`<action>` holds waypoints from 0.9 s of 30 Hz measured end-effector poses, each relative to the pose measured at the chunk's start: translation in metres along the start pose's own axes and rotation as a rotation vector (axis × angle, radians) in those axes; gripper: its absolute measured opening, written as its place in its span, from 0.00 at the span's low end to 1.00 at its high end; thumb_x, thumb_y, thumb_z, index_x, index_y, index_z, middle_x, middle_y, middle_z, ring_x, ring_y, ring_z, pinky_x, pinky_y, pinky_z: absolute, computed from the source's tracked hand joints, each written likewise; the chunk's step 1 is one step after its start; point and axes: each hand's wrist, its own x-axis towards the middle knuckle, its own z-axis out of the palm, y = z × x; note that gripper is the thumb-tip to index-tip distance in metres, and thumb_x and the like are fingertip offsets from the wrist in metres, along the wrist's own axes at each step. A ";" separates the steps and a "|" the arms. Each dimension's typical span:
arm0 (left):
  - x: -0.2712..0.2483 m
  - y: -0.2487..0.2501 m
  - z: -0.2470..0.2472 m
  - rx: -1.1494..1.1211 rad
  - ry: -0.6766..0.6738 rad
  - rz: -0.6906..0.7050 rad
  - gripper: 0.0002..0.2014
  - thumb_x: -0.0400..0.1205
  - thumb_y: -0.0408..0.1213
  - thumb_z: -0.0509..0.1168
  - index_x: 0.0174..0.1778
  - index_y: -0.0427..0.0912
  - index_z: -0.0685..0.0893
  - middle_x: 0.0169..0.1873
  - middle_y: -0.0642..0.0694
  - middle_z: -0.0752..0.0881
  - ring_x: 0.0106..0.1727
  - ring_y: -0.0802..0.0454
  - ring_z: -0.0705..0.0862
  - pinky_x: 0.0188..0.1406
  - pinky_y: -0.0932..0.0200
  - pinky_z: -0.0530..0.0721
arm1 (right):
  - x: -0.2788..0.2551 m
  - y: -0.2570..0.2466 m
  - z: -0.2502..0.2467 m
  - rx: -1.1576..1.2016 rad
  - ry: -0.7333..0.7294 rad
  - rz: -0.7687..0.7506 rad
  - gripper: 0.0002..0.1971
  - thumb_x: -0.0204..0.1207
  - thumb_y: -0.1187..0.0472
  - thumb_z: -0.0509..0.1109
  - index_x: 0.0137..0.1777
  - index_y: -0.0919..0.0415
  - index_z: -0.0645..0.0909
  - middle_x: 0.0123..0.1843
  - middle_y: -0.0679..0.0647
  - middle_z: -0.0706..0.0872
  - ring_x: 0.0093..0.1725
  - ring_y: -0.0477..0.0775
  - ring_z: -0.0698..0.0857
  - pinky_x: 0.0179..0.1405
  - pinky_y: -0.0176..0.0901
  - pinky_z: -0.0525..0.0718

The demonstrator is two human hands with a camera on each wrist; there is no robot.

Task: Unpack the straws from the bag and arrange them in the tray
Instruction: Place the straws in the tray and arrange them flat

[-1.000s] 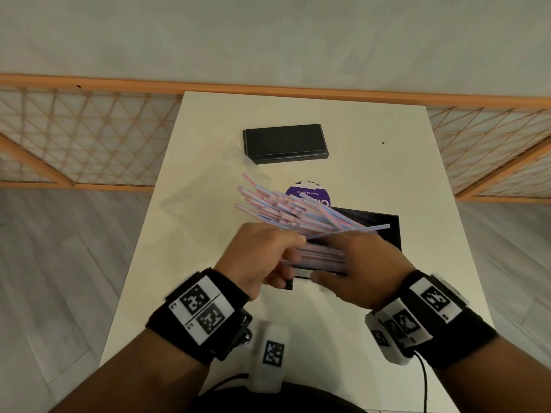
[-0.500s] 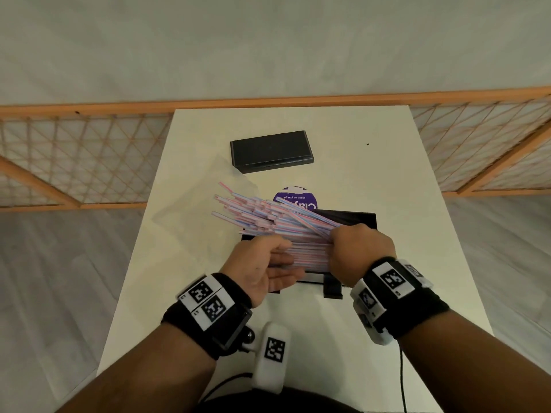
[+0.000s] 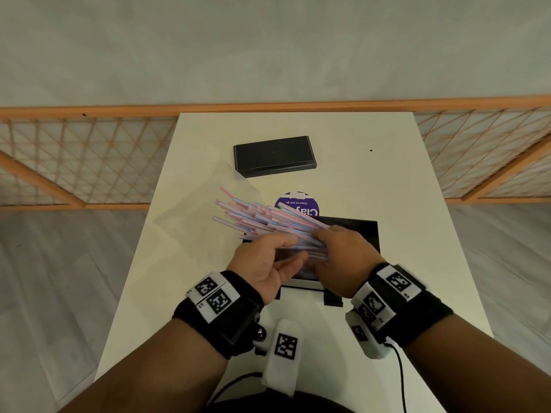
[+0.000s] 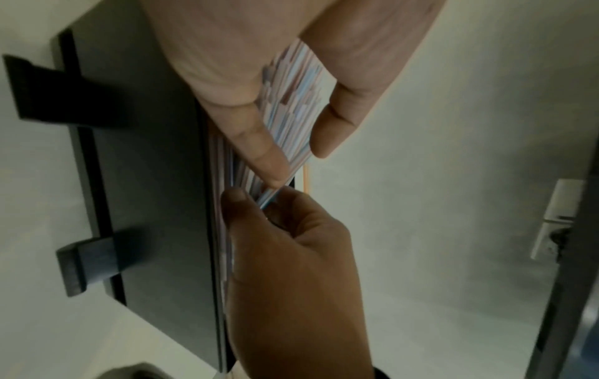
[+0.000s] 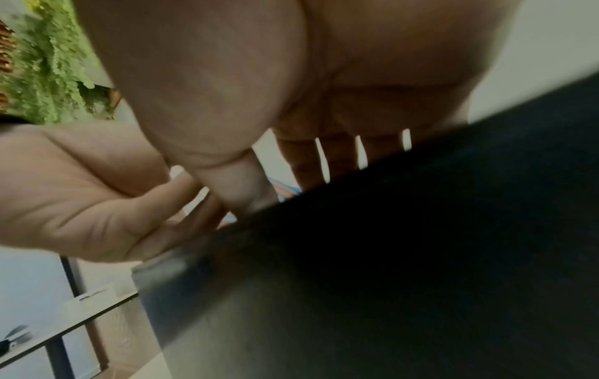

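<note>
Straws (image 3: 262, 223): pink/blue striped bundle, fanned out, held over the near-left part of the black tray (image 3: 362, 234); right hand (image 3: 343, 260) fingers clamped round one end, left hand (image 3: 265, 263) palm-up with thumb and fingers pinching the bundle mid-length, free ends sticking out up-left past the left fingers. Clear bag (image 3: 205, 204) lies flat on the tabletop (image 3: 387, 180) beyond the left fingers, under the straw tips. Purple round sticker (image 3: 298, 204) just past the tray, second black box (image 3: 274, 156) farther out beyond both hands.
</note>
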 end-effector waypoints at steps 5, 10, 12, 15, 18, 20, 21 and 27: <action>0.009 0.004 0.010 -0.014 0.009 -0.040 0.16 0.79 0.26 0.76 0.64 0.35 0.89 0.52 0.34 0.91 0.46 0.41 0.90 0.33 0.59 0.93 | 0.002 0.003 0.007 -0.026 0.140 0.108 0.24 0.70 0.47 0.73 0.62 0.58 0.74 0.58 0.56 0.79 0.60 0.62 0.78 0.56 0.56 0.83; 0.016 0.004 0.016 0.027 0.045 -0.015 0.20 0.75 0.27 0.80 0.63 0.37 0.89 0.58 0.36 0.92 0.59 0.40 0.91 0.39 0.55 0.94 | 0.006 0.002 0.013 -0.015 0.094 0.170 0.24 0.71 0.46 0.69 0.61 0.58 0.72 0.60 0.57 0.78 0.61 0.64 0.78 0.58 0.56 0.82; 0.018 0.002 0.018 0.059 0.062 -0.004 0.18 0.75 0.30 0.81 0.61 0.38 0.90 0.53 0.37 0.92 0.52 0.42 0.91 0.40 0.55 0.93 | 0.006 0.003 0.015 -0.006 0.081 0.161 0.25 0.71 0.46 0.68 0.66 0.57 0.71 0.61 0.57 0.77 0.62 0.64 0.78 0.60 0.57 0.81; 0.020 -0.001 0.019 0.073 0.067 0.011 0.12 0.76 0.30 0.80 0.53 0.42 0.88 0.45 0.39 0.91 0.43 0.47 0.90 0.38 0.56 0.90 | 0.006 0.005 0.016 0.029 0.075 0.147 0.27 0.71 0.47 0.68 0.68 0.55 0.71 0.61 0.56 0.76 0.62 0.64 0.78 0.60 0.57 0.81; 0.020 -0.001 0.022 0.057 0.057 -0.001 0.12 0.76 0.30 0.80 0.52 0.43 0.89 0.43 0.41 0.92 0.41 0.49 0.90 0.37 0.57 0.90 | 0.007 0.006 0.018 0.065 0.070 0.145 0.26 0.69 0.49 0.68 0.68 0.54 0.72 0.61 0.56 0.74 0.62 0.64 0.77 0.60 0.58 0.81; 0.021 0.001 0.023 0.048 0.053 -0.015 0.14 0.75 0.32 0.81 0.55 0.42 0.90 0.43 0.41 0.91 0.39 0.50 0.89 0.33 0.58 0.90 | 0.008 0.005 0.018 0.074 0.065 0.136 0.26 0.70 0.49 0.67 0.68 0.55 0.71 0.62 0.56 0.74 0.62 0.64 0.77 0.62 0.60 0.80; 0.022 0.002 0.023 0.034 0.059 -0.018 0.15 0.75 0.32 0.81 0.56 0.41 0.90 0.43 0.41 0.91 0.38 0.49 0.89 0.32 0.58 0.90 | 0.009 0.004 0.018 0.068 0.060 0.133 0.26 0.70 0.49 0.67 0.68 0.55 0.70 0.62 0.56 0.74 0.62 0.64 0.77 0.63 0.61 0.79; 0.016 0.001 0.018 -0.032 0.082 0.049 0.16 0.79 0.39 0.79 0.60 0.39 0.90 0.44 0.36 0.93 0.30 0.45 0.91 0.27 0.60 0.91 | 0.005 -0.004 0.022 -0.006 0.085 0.051 0.32 0.68 0.44 0.62 0.73 0.53 0.64 0.66 0.53 0.73 0.65 0.62 0.74 0.68 0.61 0.73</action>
